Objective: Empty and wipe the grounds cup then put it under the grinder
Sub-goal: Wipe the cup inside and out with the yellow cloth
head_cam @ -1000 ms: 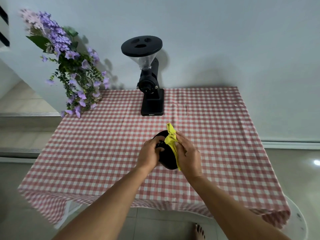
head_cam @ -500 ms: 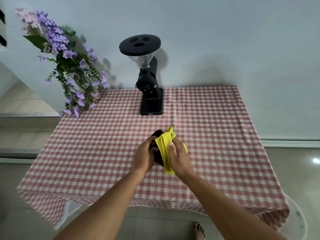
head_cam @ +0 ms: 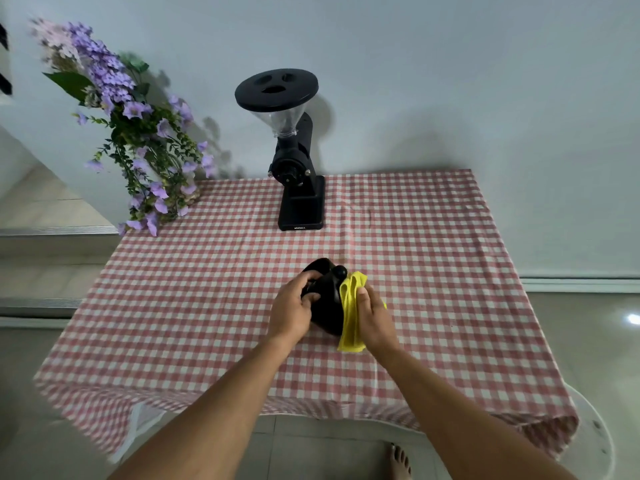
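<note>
The black grounds cup (head_cam: 327, 299) is held just above the middle of the table, tilted on its side, with a small knob showing at its top. My left hand (head_cam: 292, 306) grips its left side, fingers curled over the rim. My right hand (head_cam: 375, 315) presses a yellow cloth (head_cam: 350, 306) against the cup's right side. The black grinder (head_cam: 294, 157), with a clear hopper and a flat black lid, stands at the back of the table. Its base platform holds nothing.
A red and white checked tablecloth (head_cam: 207, 306) covers the table. A bunch of purple flowers (head_cam: 138, 140) stands at the back left corner. A white wall rises behind the table. A bare foot (head_cam: 400, 460) shows on the floor below the front edge.
The yellow cloth has slid from over the cup's top to its right side, so more of the black cup shows. My left hand has turned the cup slightly.
</note>
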Available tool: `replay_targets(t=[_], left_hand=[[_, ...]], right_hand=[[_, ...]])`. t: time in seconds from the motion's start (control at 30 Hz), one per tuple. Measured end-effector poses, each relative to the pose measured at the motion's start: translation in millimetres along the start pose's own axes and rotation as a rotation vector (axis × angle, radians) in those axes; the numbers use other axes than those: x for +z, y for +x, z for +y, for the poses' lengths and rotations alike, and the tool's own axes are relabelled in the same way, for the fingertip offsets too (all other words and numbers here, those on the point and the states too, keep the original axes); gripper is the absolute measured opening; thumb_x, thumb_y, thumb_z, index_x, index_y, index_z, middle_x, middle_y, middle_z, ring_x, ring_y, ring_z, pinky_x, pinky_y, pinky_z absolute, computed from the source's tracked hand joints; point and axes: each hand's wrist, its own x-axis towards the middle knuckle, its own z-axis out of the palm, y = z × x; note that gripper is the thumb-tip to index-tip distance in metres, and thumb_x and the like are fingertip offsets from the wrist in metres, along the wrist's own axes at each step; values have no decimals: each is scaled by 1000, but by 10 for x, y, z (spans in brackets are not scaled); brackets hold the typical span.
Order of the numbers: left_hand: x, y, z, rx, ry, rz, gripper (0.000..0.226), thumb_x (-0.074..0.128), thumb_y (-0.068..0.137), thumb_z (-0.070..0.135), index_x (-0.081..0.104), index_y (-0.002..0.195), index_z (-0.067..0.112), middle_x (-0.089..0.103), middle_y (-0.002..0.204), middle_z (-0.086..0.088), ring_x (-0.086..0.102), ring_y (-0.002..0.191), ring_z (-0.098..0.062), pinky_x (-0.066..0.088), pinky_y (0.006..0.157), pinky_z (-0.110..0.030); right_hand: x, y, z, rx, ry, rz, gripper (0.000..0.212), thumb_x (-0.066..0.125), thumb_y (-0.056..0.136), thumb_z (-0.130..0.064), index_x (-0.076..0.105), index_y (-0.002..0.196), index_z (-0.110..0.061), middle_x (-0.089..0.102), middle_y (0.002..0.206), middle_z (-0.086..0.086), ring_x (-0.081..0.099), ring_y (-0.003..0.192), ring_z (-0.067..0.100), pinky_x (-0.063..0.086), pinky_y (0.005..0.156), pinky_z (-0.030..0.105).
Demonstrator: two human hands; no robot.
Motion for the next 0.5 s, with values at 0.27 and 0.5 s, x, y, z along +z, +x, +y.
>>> replay_targets(t=[0.27,0.5], left_hand=[[-172,-36,215,-83,-83,-190,35,55,90,19,65,122,31,65,127,6,59,117,-12,52,96,-28],[-218,-71,370,-114,-86,-176,32,61,95,45,71,114,22,75,107,3,71,100,-15,59,91,-38]], right_hand=[[-88,69,-42,7,-47,97,34,33,103,-35,64,113,-24,65,79,-7,60,71,10,51,63,33],[108,-159,-44,-160,-28,101,42,32,104,-37,51,139,-22,55,140,-5,51,128,16,45,103,39]])
